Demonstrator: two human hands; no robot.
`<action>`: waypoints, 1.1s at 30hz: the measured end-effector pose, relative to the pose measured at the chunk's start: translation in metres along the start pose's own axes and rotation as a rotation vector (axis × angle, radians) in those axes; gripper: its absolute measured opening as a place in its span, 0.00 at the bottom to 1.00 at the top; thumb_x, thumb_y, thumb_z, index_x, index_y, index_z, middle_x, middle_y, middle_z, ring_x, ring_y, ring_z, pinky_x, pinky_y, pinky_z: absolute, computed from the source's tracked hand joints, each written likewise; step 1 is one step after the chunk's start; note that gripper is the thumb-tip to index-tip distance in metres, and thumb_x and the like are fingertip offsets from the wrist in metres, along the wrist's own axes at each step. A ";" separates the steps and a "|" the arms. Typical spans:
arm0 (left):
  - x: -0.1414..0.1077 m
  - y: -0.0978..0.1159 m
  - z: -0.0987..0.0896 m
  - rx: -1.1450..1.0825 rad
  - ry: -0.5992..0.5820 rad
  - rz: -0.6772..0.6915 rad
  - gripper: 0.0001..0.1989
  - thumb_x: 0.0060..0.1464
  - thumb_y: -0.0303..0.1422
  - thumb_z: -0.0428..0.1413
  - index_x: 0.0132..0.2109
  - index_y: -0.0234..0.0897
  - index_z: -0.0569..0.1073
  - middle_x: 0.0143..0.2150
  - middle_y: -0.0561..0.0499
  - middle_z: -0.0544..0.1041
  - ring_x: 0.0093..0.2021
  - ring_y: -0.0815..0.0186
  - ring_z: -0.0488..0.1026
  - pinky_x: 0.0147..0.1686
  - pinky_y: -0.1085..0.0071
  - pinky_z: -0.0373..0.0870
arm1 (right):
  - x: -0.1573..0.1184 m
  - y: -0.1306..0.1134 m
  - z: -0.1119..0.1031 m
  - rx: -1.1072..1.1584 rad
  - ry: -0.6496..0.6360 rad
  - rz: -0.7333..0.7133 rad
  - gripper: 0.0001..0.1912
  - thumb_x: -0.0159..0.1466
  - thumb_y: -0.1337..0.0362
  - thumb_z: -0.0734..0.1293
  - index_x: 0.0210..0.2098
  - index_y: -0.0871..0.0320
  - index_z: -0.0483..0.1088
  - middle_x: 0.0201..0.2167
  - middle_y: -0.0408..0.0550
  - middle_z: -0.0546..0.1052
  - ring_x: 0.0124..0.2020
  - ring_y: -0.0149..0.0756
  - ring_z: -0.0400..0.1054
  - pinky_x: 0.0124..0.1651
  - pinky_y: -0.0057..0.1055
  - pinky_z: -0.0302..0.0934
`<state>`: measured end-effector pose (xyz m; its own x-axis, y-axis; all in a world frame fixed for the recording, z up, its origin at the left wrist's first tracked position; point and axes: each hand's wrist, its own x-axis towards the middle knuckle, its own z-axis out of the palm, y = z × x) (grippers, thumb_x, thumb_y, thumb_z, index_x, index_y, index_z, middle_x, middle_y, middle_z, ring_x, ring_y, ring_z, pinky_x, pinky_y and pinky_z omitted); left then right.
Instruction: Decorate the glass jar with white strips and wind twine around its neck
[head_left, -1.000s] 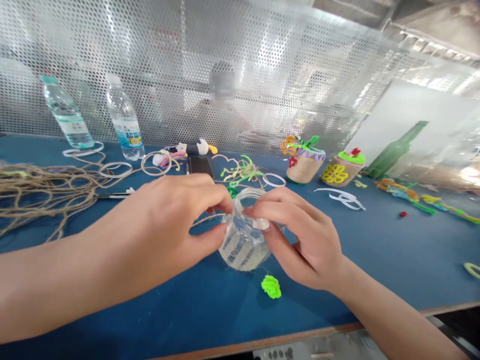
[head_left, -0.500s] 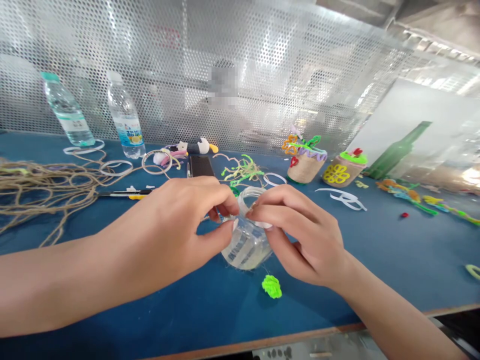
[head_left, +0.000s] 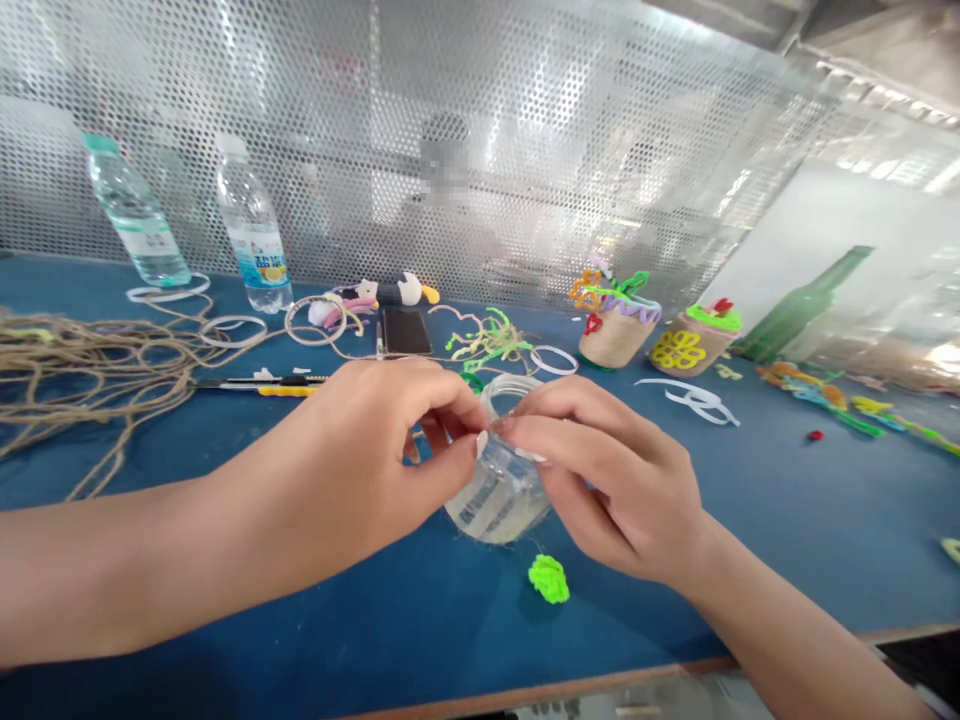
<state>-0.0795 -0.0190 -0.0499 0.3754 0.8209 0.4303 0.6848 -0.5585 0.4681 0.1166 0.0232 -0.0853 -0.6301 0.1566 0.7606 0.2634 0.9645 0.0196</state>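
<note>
A clear jar (head_left: 499, 500) with pale tape-like strips on its side stands upright on the table in front of me. My left hand (head_left: 401, 430) is closed in a pinch at the left of the jar's neck, a small white bit showing at the thumb tip. From the right, my right hand (head_left: 619, 470) pinches at the same neck, and a thin white piece shows by its thumb. Both sets of fingertips nearly meet below the rim. What they grip is too small to make out. A bright green fuzzy ball (head_left: 549, 579) lies in front of the jar.
Loose twine (head_left: 97, 380) and a utility knife (head_left: 289, 388) lie left. Two water bottles (head_left: 259, 250) stand behind. Twine-wrapped pots (head_left: 619, 335), a curled white strip (head_left: 701, 402) and a picture of a green bottle (head_left: 802, 300) are at right. A perforated metal screen (head_left: 510, 150) backs the table (head_left: 787, 520).
My fingertips have come slightly closer together at the jar's neck. The whole view has shifted a little; the jar and other objects otherwise stay in place.
</note>
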 end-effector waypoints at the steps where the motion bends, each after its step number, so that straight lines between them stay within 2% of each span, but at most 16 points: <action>1: 0.001 0.001 -0.001 0.003 -0.013 -0.016 0.09 0.54 0.22 0.51 0.33 0.35 0.75 0.29 0.57 0.76 0.28 0.73 0.69 0.30 0.78 0.65 | 0.000 0.000 0.000 -0.019 -0.020 -0.002 0.14 0.62 0.77 0.56 0.43 0.57 0.65 0.33 0.48 0.71 0.37 0.35 0.69 0.36 0.34 0.69; 6: 0.003 0.000 -0.004 -0.042 -0.075 -0.018 0.09 0.54 0.23 0.51 0.34 0.36 0.76 0.31 0.57 0.78 0.29 0.72 0.72 0.29 0.77 0.66 | 0.001 0.002 0.000 -0.097 -0.042 -0.047 0.11 0.63 0.77 0.56 0.39 0.60 0.66 0.33 0.50 0.69 0.38 0.36 0.68 0.37 0.35 0.68; 13: 0.006 -0.008 0.006 -0.133 0.027 -0.029 0.06 0.52 0.27 0.54 0.30 0.38 0.75 0.25 0.59 0.76 0.22 0.74 0.69 0.21 0.82 0.64 | 0.000 0.004 0.003 -0.120 -0.034 -0.065 0.10 0.63 0.76 0.56 0.38 0.60 0.65 0.31 0.49 0.69 0.35 0.35 0.68 0.33 0.33 0.68; 21: 0.006 -0.017 0.009 -0.152 -0.047 -0.035 0.08 0.56 0.34 0.53 0.33 0.38 0.75 0.28 0.58 0.77 0.24 0.73 0.72 0.19 0.81 0.62 | -0.004 0.004 0.004 -0.089 -0.002 -0.068 0.09 0.63 0.76 0.57 0.38 0.60 0.65 0.28 0.48 0.68 0.34 0.35 0.69 0.35 0.33 0.69; 33: 0.004 -0.016 0.012 -0.243 -0.002 0.009 0.06 0.53 0.27 0.53 0.29 0.36 0.72 0.26 0.59 0.73 0.25 0.75 0.68 0.21 0.82 0.63 | -0.002 0.004 0.006 -0.045 0.020 -0.105 0.09 0.62 0.77 0.58 0.38 0.62 0.66 0.28 0.50 0.69 0.33 0.38 0.68 0.34 0.36 0.69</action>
<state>-0.0817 -0.0048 -0.0649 0.3826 0.8156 0.4340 0.5108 -0.5782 0.6362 0.1143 0.0276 -0.0910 -0.6415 0.0501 0.7655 0.2295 0.9647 0.1291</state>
